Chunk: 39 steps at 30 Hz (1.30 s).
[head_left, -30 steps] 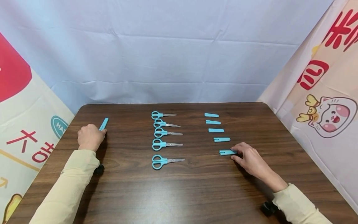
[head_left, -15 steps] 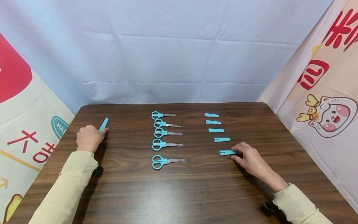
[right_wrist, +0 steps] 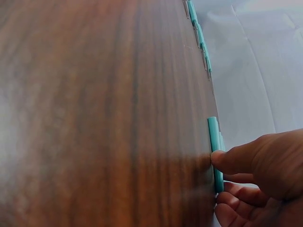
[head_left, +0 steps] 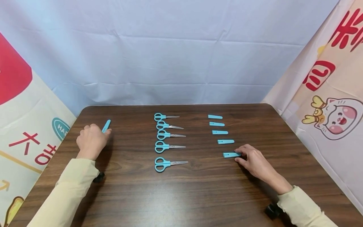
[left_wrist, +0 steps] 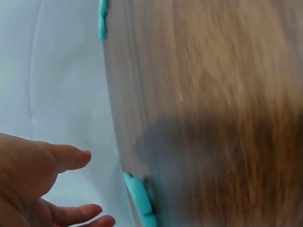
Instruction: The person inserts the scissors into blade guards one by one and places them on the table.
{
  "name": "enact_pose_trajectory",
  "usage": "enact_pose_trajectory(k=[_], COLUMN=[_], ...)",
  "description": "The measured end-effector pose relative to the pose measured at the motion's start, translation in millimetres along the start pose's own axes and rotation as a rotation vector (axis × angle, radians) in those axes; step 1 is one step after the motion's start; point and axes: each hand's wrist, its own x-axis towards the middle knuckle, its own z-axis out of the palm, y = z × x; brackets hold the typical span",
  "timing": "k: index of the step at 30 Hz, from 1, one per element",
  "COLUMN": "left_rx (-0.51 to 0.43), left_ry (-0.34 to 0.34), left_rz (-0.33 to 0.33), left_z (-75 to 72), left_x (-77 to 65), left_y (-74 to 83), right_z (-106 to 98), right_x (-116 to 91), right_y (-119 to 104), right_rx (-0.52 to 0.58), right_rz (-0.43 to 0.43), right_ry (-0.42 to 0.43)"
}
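Note:
My left hand [head_left: 92, 141] is at the table's left side, raised over a slim light-blue piece [head_left: 106, 125]. In the left wrist view its fingers are spread, apart from that blue piece [left_wrist: 140, 195]. The hand hides the near end in the head view, so I cannot tell whether it is a bare cap or capped scissors. At the right, my right hand [head_left: 256, 162] pinches the end of the nearest light-blue scissors cap [head_left: 230, 155] between thumb and fingers; the cap [right_wrist: 214, 135] lies on the tabletop. Mid-table, several blue-handled scissors [head_left: 162, 164] form a column, blades pointing right.
More light-blue caps [head_left: 225, 142] lie in a column behind the pinched one, right of the scissors. The dark wood table [head_left: 170, 198] ends at a back edge before a pale curtain [head_left: 170, 63]. Printed cloths [head_left: 334, 94] hang at both sides.
My left hand has drawn slightly back and up, off the light-blue piece, which stays in place. The right hand keeps its pinch on the cap without visible movement.

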Motion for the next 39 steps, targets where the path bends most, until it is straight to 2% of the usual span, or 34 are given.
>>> enact_pose_trajectory(k=[3, 8, 15, 21, 29, 39], left_rx=[0.001, -0.057, -0.135, -0.181, -0.183, -0.14], left_ry=[0.043, 0.093, 0.084, 0.023, -0.057, -0.155], left_rz=[0.066, 0.203, 0.377, 0.473, 0.578, 0.77], left_z=[-0.7, -1.4, -1.3, -0.4, 5.5, 24.3], left_x=[-7.0, -22.1, -42.7, -58.9, -82.1, -103.5], left_y=[6.2, 17.1, 38.5, 54.3, 71.5, 86.9], right_z=[-0.1, 0.0, 0.2, 0.4, -0.1, 0.0], right_x=[0.0, -0.4, -0.3, -0.1, 0.5, -0.6], right_y=[0.2, 1.0, 2.2, 2.6, 2.5, 1.6], right_rx=[0.001, 0.004, -0.004, -0.006, -0.003, 0.004], right_rz=[0.002, 0.0, -0.01, -0.015, -0.013, -0.01], right_ry=[-0.002, -0.003, 0.008, 0.009, 0.002, -0.01])
